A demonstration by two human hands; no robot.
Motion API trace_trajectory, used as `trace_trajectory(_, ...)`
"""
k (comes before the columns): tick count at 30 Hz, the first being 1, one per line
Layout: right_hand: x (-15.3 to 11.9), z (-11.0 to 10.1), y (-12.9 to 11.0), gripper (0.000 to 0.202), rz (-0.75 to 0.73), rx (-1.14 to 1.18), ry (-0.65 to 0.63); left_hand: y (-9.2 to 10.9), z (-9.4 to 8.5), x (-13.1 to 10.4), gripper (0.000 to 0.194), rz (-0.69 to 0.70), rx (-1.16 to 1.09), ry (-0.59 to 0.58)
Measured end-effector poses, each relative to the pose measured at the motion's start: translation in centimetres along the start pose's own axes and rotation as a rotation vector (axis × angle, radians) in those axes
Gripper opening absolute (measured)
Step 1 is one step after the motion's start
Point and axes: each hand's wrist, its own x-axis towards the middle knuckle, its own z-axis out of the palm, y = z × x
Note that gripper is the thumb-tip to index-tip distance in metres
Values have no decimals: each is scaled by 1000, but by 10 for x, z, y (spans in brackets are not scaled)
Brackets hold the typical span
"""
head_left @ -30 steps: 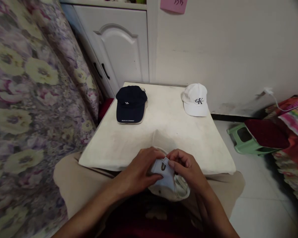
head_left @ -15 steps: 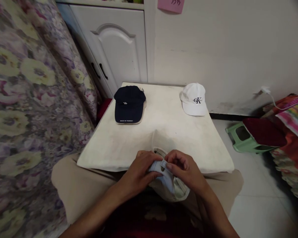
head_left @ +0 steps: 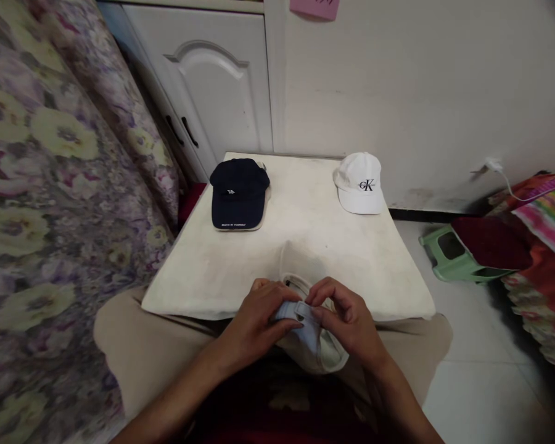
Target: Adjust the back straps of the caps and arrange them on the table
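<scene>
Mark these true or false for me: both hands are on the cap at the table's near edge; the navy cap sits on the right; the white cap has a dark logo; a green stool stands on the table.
1. Both the left hand and the right hand hold the pale cap at the near edge of the table. True.
2. The navy cap sits at the far right. False: it is far left; the white cap is far right.
3. The white cap has a dark logo. True.
4. The green stool stands on the table. False: it is on the floor, right of the table.
</scene>
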Motion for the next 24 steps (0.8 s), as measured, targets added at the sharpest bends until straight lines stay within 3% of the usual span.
trace_trajectory(10, -3, 3, -6, 9, -2, -114, -23, 0, 2, -1, 19, -51, -34, 6)
trace_trajectory(18, 0, -2, 0, 20, 201, 158, -38, -14, 1, -8, 48, 101, 106, 33)
trace_trajectory(24, 1, -6, 5, 23, 216, 220, -12, -24, 2, -13, 43, 192, 357, 86)
